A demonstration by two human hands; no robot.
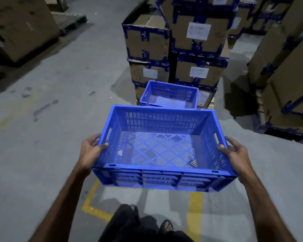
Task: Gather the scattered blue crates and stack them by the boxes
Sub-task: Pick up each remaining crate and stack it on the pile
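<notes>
- Crate in your hands (162,151): you are carrying one empty blue crate level in front of you, at the centre of the view, above the floor (47,105) and its yellow lines (93,198).
- Your left hand (91,151) is gripping the short wall at 9 o'clock of the crate, thumb hooked over the rim and fingers wrapped under the outside by the handle slot.
- Your right hand (234,152) is gripping the opposite short wall at 3 o'clock in the same way, so each grip is closed on the crate.
- Another blue crate (170,95) is sitting at 12 o'clock from the one you are holding, right at the foot of the taped cardboard boxes (196,48); it looks like the start of the stack.
- Judging by this, you are in the carrying step, heading toward the stacking spot with the crate not yet placed.
- The next move is calling for stepping closer toward 12 o'clock, lining up the long sides of your crate with the one below, and lowering it squarely so its base seats on that rim before you are letting go.
- More boxes (285,88) are standing at 2 o'clock, well apart from your path.
</notes>
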